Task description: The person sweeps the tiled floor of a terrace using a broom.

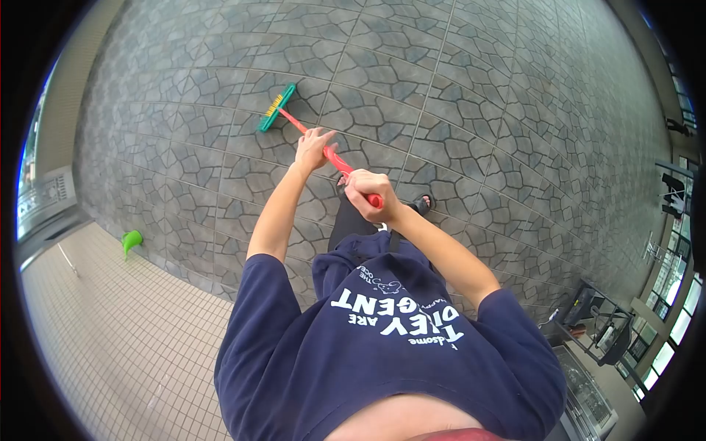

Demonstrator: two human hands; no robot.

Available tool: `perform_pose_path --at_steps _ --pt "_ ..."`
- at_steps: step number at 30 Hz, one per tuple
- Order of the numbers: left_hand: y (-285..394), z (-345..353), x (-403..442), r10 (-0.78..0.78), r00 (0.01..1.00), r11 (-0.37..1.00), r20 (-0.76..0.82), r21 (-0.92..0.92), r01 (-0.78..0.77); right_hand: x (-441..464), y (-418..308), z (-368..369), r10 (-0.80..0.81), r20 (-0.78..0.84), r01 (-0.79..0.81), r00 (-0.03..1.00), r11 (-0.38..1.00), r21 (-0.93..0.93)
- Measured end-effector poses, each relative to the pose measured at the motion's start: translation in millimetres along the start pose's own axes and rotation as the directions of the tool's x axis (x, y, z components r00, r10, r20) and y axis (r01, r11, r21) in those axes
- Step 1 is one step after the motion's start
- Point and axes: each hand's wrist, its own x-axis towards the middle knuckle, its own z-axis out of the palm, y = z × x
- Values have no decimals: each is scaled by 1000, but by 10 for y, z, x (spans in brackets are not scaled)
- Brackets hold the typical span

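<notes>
A broom with a green head (278, 107), yellow markings and a red handle (337, 162) reaches from the upper left down toward my body. Its head rests on the grey stone-patterned floor. Around the middle of the handle is my left hand (314, 148), its thumb and fingers on the shaft. Nearer to my body, my right hand (370, 195) is closed round the handle close to its end, and the red tip pokes out of the fist.
On the pale tiled floor (147, 323) at the left lies a bright green object (132, 240). A dark metal frame (601, 323) with things on it stands at the lower right. My sandalled foot (423, 203) shows beside my right hand.
</notes>
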Motion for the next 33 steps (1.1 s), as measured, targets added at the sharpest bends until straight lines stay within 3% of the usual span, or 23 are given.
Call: perform_pose_path --at_steps 3,5,7,9,10,11,13,14,15,19,20,23,25,27,28,29,31,33 --pt "847 227 242 352 935 913 -42 -206 -353 -221 -613 -677 47 29 -45 998 997 -66" --pt "1630 453 331 369 917 790 -153 -468 -396 -312 -1083 -1065 127 50 -118 991 981 -154" --pt "2502 475 310 298 944 710 -141 -629 -318 -468 -1438 -1493 158 83 -131 984 955 -266" --pt "3181 796 381 294 926 610 -235 -700 -371 -590 -1779 -1828 219 85 -176 972 918 -357" --pt "3481 813 384 322 936 599 -140 -736 -315 -672 -1897 -1989 251 83 -199 964 895 -399" --pt "3748 918 394 347 919 515 -184 -782 -351 -747 -1955 -2102 250 88 -192 964 888 -418" --pt "4230 1202 380 267 954 466 -139 -847 -254 -869 -1989 -2207 262 75 -201 962 866 -458" --pt "4424 1386 393 241 958 488 -158 -833 -260 -917 -1951 -2254 244 73 -185 967 870 -458" --pt "4614 1425 392 174 982 507 -71 -849 -152 -969 -1908 -2295 229 69 -173 971 873 -456" --pt "5138 1429 409 209 969 546 -133 -806 -228 -1199 -2026 -2669 148 70 -105 986 900 -423" --pt "5203 1396 396 222 971 569 -87 -798 -201 -1255 -2096 -2756 128 75 -88 989 915 -393" --pt "5141 1251 308 322 939 632 -122 -711 -309 -1369 -2279 -2893 31 71 -12 997 969 -247" --pt "5012 951 235 398 905 616 -149 -688 -384 -1384 -2424 -2872 3 81 18 997 964 -267" --pt "4711 623 32 445 879 637 -172 -630 -445 -1333 -2478 -2740 -53 63 61 997 990 -124" --pt "4522 499 -72 453 866 627 -210 -615 -478 -1287 -2527 -2644 8 77 -4 997 999 -43" --pt "4283 332 -216 416 903 679 -111 -622 -389 -1213 -2553 -2509 68 100 -71 993 997 28" --pt "3816 62 -456 351 922 755 -166 -532 -383 -967 -2454 -2136 2 40 -9 999 985 174" --pt "3179 -283 -698 280 951 817 -135 -486 -309 -787 -2325 -1720 -12 155 -26 988 970 240"
